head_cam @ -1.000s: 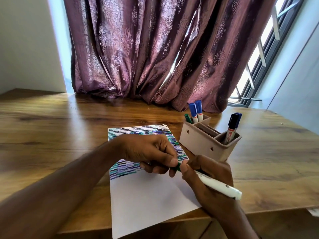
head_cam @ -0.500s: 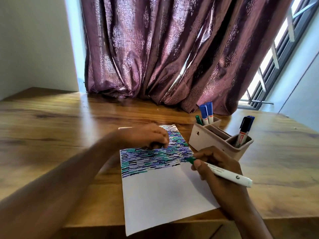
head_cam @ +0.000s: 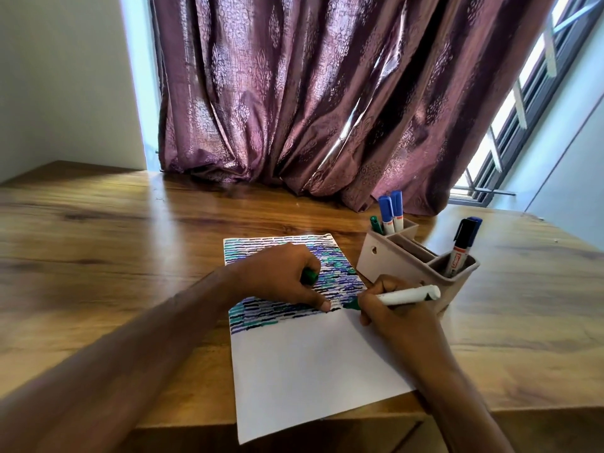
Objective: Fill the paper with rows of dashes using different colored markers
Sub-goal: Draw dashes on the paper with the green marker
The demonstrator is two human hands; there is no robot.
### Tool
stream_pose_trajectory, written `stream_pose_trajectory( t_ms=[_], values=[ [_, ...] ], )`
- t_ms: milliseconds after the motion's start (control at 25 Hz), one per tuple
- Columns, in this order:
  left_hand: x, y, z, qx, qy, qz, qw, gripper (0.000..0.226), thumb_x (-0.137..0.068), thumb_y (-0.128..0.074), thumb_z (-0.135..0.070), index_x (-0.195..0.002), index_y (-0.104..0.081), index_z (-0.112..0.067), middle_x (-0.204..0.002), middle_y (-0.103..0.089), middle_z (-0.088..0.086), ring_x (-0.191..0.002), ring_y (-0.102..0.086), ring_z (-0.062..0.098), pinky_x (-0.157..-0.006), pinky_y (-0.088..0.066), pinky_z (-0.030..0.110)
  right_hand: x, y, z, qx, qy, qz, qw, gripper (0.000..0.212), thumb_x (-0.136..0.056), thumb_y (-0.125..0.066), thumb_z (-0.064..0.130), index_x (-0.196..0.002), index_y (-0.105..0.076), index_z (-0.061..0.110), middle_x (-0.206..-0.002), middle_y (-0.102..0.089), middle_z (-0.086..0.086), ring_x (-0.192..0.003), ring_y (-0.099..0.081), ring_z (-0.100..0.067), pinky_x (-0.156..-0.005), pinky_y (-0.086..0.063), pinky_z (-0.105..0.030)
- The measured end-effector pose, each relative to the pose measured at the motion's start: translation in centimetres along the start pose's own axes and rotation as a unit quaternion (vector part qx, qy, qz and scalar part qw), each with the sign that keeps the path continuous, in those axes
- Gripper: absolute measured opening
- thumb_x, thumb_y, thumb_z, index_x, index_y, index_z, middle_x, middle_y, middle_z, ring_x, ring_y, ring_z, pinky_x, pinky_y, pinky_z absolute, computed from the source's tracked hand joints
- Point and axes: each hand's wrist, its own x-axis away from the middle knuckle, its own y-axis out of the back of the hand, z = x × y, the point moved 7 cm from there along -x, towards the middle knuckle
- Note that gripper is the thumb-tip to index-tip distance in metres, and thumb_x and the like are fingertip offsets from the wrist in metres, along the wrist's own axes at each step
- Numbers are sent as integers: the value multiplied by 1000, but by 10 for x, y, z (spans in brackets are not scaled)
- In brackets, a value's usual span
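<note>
- I see the paper lying on the table, its near edge overhanging the front.
- The marker holder stands just right of the paper's far corner.
- Behind both hangs the curtain.
- Both hands rest on the paper.

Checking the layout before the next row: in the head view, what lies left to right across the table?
Left hand gripping green cap → right hand holding green marker → marker holder.

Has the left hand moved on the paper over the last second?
Yes. The left hand, gripping the green cap, went from the marker tip up toward the paper's far edge, then came back nearer the last dashed rows.
</note>
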Motion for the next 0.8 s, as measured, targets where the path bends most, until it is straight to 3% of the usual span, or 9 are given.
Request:
stream_pose_trajectory(
  t_ms=[280, 600, 800],
  values=[
    [-2, -2, 3, 6, -3, 3, 1000, 44, -72, -74, -64, -73, -58, -22, -66, -58, -5, -62, -51, 11, -57, -39, 29, 0, -2, 4, 24, 23, 11, 999, 7, -86, -66, 15, -81, -67, 10, -71, -69, 0, -69, -64, -12, -52, -53, -16],
    [-3, -2, 4, 14, 0, 2, 1000, 42, -72, -74, -62, -72, -57, -24, -67, -58, -7, -63, -52, 11, -57, -40, 28, -1, -6, 3, 32, 33, 25, 999, 11, -86, -67, 15, -94, -66, 7, -84, -71, -6, -74, -64, -15, -64, -54, -24],
    [-2, 0, 2, 7, -13, -8, 1000, 44, -72, -75, -61, -69, -55, -22, -62, -53, -6, -58, -47, 10, -54, -35, 28, 0, -7, 7, 36, 58, 27, 997, 7, -85, -67, 11, -85, -61, 15, -72, -63, 8, -65, -60, 0, -51, -47, -15]
  ],
)
